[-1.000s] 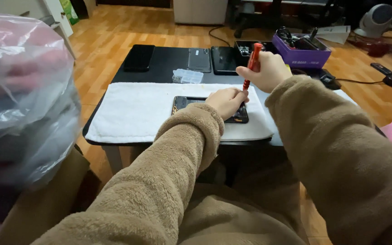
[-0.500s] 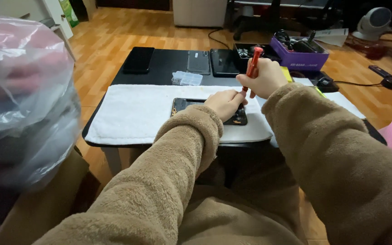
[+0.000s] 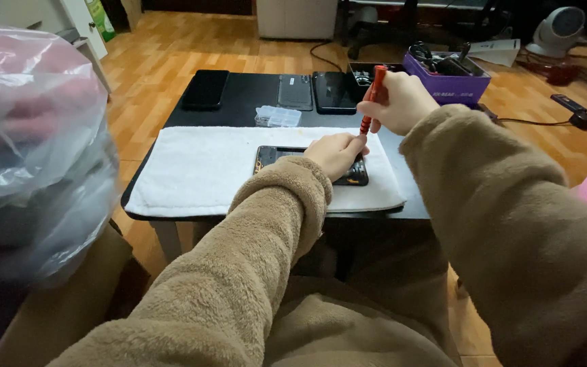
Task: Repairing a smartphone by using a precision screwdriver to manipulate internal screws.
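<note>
An opened black phone (image 3: pixel 271 155) lies on a white towel (image 3: pixel 205 166) on a low black table (image 3: pixel 246 102). My left hand (image 3: pixel 336 153) rests on the phone's right part, fingers curled, holding it down. My right hand (image 3: pixel 402 102) grips a red screwdriver (image 3: pixel 374 95) held upright; its tip points down at the phone just beside my left fingers. Both arms wear fuzzy brown sleeves. Much of the phone is hidden under my left hand.
Behind the towel lie a dark phone (image 3: pixel 205 88), a grey phone back (image 3: pixel 296 92), another black phone (image 3: pixel 334 92) and a small clear parts box (image 3: pixel 278 116). A purple box of tools (image 3: pixel 447 75) stands at the back right. A plastic bag (image 3: pixel 28 170) fills the left.
My right hand with the screwdriver has shifted slightly left and nearer, bringing the tip down by my left fingers. My left hand stays on the phone.
</note>
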